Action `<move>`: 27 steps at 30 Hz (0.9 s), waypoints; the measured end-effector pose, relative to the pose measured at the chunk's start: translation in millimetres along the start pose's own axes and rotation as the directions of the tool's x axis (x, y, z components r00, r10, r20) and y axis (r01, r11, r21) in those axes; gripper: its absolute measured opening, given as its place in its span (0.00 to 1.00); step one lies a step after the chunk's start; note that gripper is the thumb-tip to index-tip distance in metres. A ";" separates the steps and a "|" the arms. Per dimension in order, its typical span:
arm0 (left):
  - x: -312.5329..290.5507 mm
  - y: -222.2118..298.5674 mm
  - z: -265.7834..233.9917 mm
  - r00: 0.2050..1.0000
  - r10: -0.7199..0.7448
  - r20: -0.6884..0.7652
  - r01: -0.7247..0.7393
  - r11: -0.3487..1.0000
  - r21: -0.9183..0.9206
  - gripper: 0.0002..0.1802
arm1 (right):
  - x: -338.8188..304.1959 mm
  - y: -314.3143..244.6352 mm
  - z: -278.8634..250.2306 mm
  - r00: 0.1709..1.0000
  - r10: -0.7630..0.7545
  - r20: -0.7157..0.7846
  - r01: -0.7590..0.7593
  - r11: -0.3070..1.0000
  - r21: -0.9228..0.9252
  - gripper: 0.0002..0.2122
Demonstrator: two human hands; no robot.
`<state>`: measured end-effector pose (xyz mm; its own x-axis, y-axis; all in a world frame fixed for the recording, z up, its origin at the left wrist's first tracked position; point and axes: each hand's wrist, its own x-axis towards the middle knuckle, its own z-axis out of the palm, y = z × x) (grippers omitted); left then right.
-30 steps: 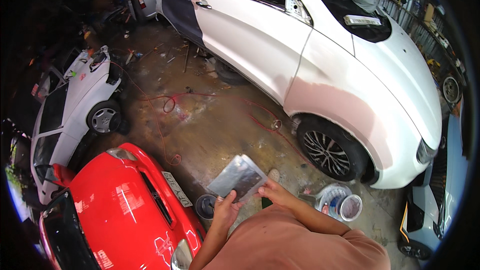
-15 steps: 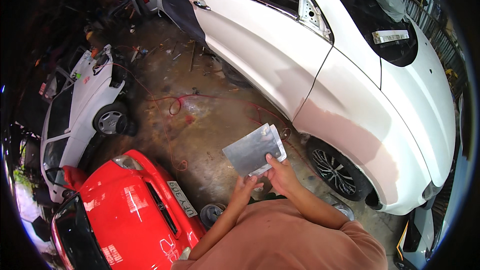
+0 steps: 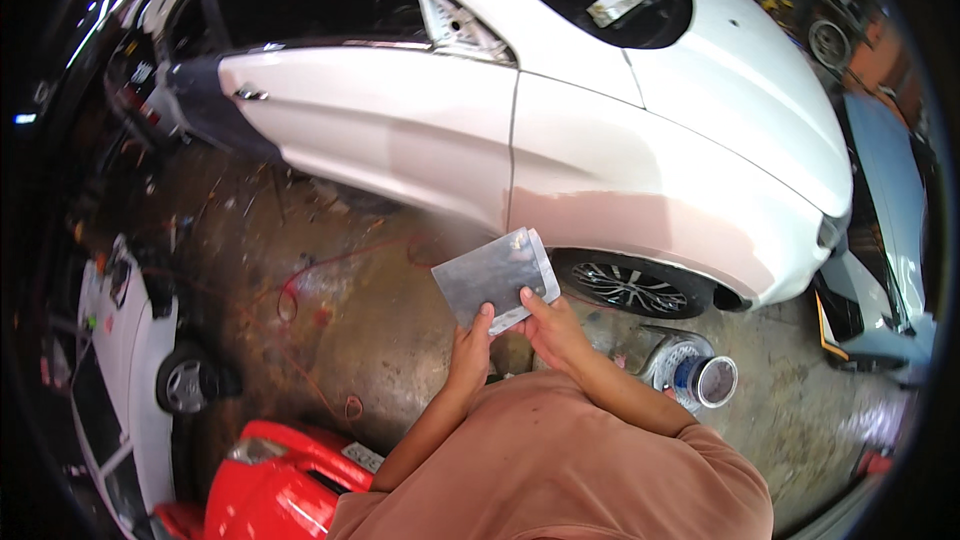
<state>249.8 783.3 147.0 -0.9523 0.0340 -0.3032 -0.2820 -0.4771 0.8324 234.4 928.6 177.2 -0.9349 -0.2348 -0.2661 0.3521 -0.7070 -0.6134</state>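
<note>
Held two overlapping grey sheets [image 3: 487,276] in both hands, short of the white car [image 3: 380,90].

Pinched the near edge at its left with the left hand [image 3: 468,355] and at its right with the right hand [image 3: 555,332], thumbs on top; could not make out the fingers beneath. Since a moment before, brought the left thumb up onto the upper sheet and turned the view rightward, leaving less of the red car [image 3: 280,488] showing at near left and more of the round container [image 3: 714,381] at near right. Seemed thereby to have steadied the grip, occupying both hands without touching the bodywork. Kept the sheets above the floor [image 3: 385,370], nearer than the front wheel [image 3: 632,286] and, farther, the pinkish fender patch [image 3: 600,215].
</note>
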 end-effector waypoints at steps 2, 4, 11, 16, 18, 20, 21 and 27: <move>13.2 -0.8 -10.1 0.996 -0.011 0.086 0.009 1.000 0.019 0.27 | -2.4 -2.9 2.8 0.995 -0.065 -0.073 0.066 0.998 0.014 0.18; 25.3 10.1 -11.2 0.994 0.002 0.108 0.008 0.996 -0.092 0.25 | -1.4 -1.2 -3.6 0.974 -0.137 -0.180 0.146 0.989 0.039 0.19; 60.3 56.9 -75.8 0.974 0.013 0.228 0.030 0.983 -0.183 0.23 | -21.3 -13.8 -16.8 0.791 -0.433 -0.433 0.436 0.895 -0.097 0.18; 69.9 41.6 -93.4 0.959 -0.184 0.217 0.200 0.978 -0.055 0.23 | -53.8 15.7 -37.4 0.746 -0.339 -0.573 0.433 0.901 0.030 0.19; 74.2 31.6 -97.2 0.916 -0.262 0.304 0.289 0.956 -0.047 0.24 | -61.6 28.4 -37.6 0.715 -0.326 -0.618 0.458 0.887 0.061 0.20; 73.6 20.9 -91.3 0.884 -0.310 0.350 0.347 0.937 -0.048 0.25 | -72.7 33.1 -46.4 0.690 -0.264 -0.674 0.524 0.824 0.214 0.14; 71.7 16.8 -86.1 0.869 -0.329 0.370 0.372 0.927 -0.050 0.25 | -82.8 35.6 -62.8 0.706 -0.232 -0.669 0.545 0.782 0.304 0.12; 69.7 3.4 -59.1 0.796 -0.421 0.436 0.421 0.901 0.102 0.26 | -114.1 19.9 -69.6 0.664 -0.290 -0.690 0.716 0.515 0.472 0.07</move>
<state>189.2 732.1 101.2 -0.6898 0.6103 -0.3895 -0.6668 -0.3260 0.6701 351.2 987.7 143.7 -0.6920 0.5092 -0.5117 -0.5085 -0.8470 -0.1551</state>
